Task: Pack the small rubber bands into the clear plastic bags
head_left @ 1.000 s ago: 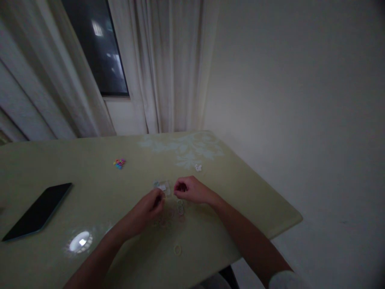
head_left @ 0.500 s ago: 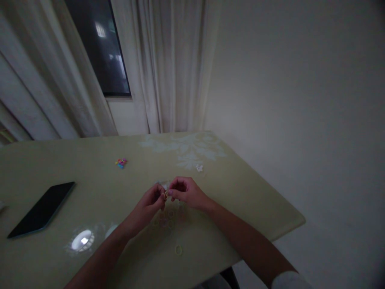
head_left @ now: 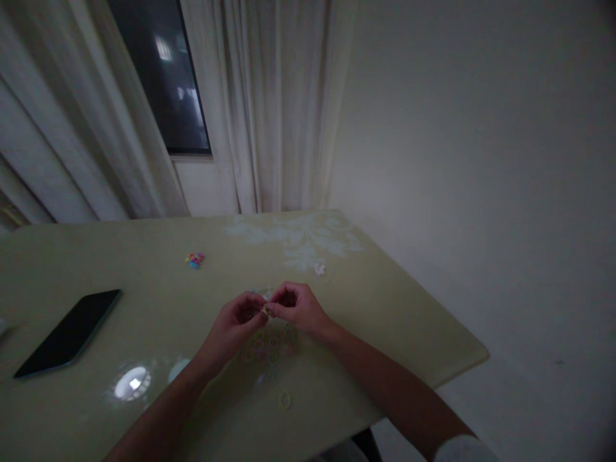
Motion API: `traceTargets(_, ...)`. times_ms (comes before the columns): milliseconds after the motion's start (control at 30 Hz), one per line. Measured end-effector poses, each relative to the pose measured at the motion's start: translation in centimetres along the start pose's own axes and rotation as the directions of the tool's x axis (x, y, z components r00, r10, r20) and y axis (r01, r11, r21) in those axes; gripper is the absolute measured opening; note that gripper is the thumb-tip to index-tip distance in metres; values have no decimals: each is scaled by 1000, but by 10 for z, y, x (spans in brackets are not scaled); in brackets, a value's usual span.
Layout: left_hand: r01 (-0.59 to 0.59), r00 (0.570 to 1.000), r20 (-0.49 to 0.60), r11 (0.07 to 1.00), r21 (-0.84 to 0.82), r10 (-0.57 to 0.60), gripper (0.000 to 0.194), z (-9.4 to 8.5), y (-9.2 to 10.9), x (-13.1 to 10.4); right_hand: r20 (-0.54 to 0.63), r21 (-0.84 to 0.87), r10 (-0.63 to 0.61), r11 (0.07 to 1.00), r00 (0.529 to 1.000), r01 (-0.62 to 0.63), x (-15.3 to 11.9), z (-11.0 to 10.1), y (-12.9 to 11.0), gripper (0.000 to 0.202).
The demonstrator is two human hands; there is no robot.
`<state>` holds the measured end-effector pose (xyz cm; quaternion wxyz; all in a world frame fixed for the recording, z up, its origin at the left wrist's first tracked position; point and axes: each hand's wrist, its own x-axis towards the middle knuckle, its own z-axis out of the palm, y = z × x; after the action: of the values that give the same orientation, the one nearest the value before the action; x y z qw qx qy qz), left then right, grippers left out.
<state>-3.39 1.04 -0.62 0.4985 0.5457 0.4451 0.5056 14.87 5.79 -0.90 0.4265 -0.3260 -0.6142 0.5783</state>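
Note:
Fingertips of my left hand [head_left: 238, 321] and my right hand [head_left: 299, 310] meet above the table, pinching a small yellow ring [head_left: 266, 310] between them. It looks like a loop or link; whether it is one piece or two joined cannot be made out. Under the hands lies a loose group of pale rings [head_left: 273, 342] in yellow, pink and clear tones. A single yellow ring [head_left: 285, 400] lies apart, nearer the table's front edge. Something clear and shiny [head_left: 263, 292] shows partly behind the fingers.
A dark tablet [head_left: 72, 333] lies on the left of the table [head_left: 394, 321]. Small colourful pieces [head_left: 195, 260] sit in a pile farther back. Beyond my right hand are small white pieces [head_left: 320, 269]. Curtains [head_left: 283, 115] and a wall [head_left: 462, 160] border the table.
My left fingers have closed in toward my right fingertips, and the yellow ring between them has turned a little. The rings on the table show more plainly below the hands.

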Motion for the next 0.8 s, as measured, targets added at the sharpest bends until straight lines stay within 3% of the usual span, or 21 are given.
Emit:
traceTargets(200,59,997,-53,995,78,-55,26,-4,8,0,-92,-104,-68,993,993,59,1,-4,-2,25)
traceTargets(467,52,996,-73,997,53,-48,32,-4,6,-2,-42,-149,-93,985,995,86,-2,-1,-2,21)
traceTargets(633,1,992,-127,997,80,9,39,-3,2,-1,-24,-132,-106,986,994,102,-2,0,-3,23)
traceTargets(800,-84,984,-143,984,157,107,32,-2,0,-1,-34,-174,-111,979,993,104,-3,1,-5,31)
